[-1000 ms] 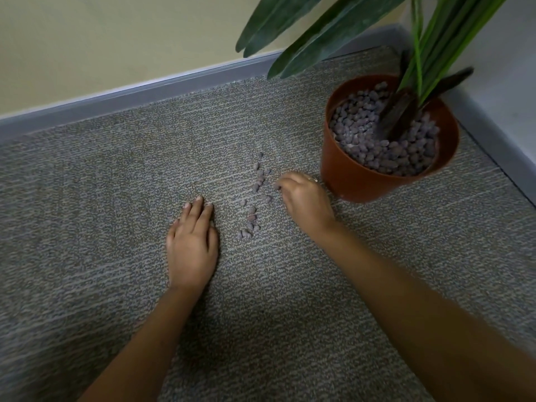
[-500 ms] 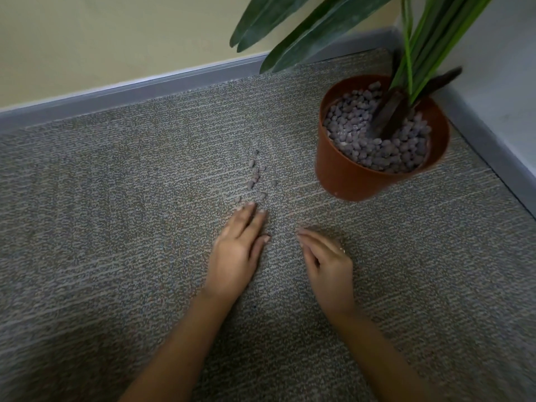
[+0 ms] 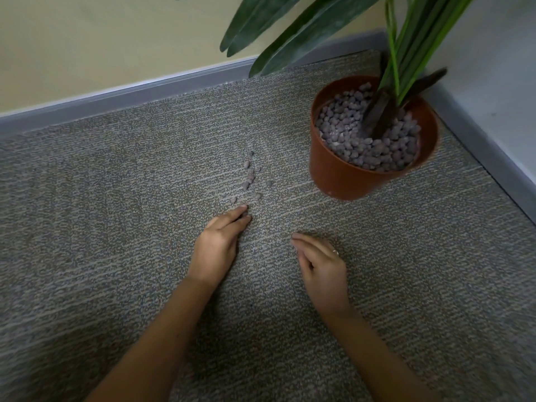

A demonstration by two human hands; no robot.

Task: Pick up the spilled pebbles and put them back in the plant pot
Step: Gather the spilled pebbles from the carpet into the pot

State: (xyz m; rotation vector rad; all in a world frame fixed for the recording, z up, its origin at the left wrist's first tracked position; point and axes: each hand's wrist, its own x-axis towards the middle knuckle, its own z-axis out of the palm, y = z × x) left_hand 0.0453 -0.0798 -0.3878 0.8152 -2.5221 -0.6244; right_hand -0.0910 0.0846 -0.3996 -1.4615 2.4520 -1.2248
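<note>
Left hand (image 3: 217, 242) lies flat, released, fingertips touching the small grey spilled pebbles (image 3: 250, 177); right hand (image 3: 322, 264) cupped, contents hidden. Sweeping could scatter pebbles into the grey carpet (image 3: 116, 198), away from the terracotta plastic plant pot (image 3: 342, 181).

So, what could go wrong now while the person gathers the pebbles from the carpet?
The spilled pebbles are small and loose; the left hand, fingertips at the trail's near end, may scatter them or press them into the carpet. The plant pot already looks nearly full, so returned ones could roll out.

Grey carpet (image 3: 116, 227), skirting (image 3: 130, 95), wall (image 3: 87, 39)
</note>
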